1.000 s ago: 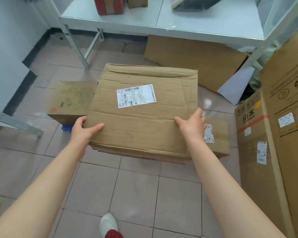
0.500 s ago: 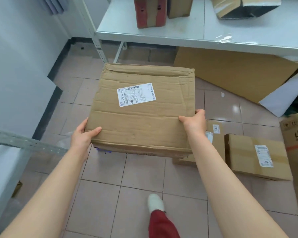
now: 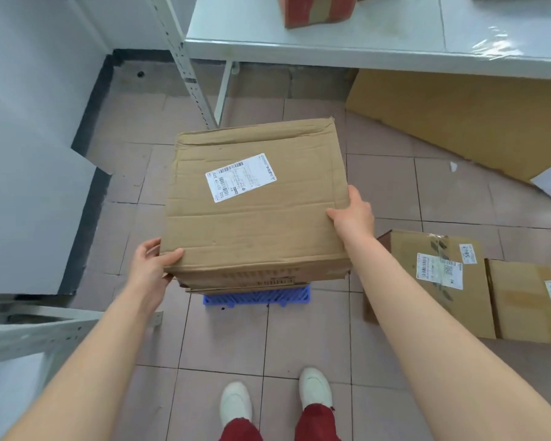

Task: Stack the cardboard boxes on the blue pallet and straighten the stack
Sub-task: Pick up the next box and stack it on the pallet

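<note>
My left hand (image 3: 151, 265) grips the cardboard box (image 3: 255, 211) at its seven o'clock corner, and my right hand (image 3: 352, 214) clasps its three o'clock edge. The box sits above the blue pallet (image 3: 256, 297), whose front edge peeks out at six o'clock.

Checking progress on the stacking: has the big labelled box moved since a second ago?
Yes. The big box was carried sideways away from the tall cartons on the right and now sits over the blue pallet.

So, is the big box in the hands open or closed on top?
Closed. The big box shows a flat, unbroken top face with a shipping label lying on it; no flap stands up, though the far edge is crumpled.
</note>
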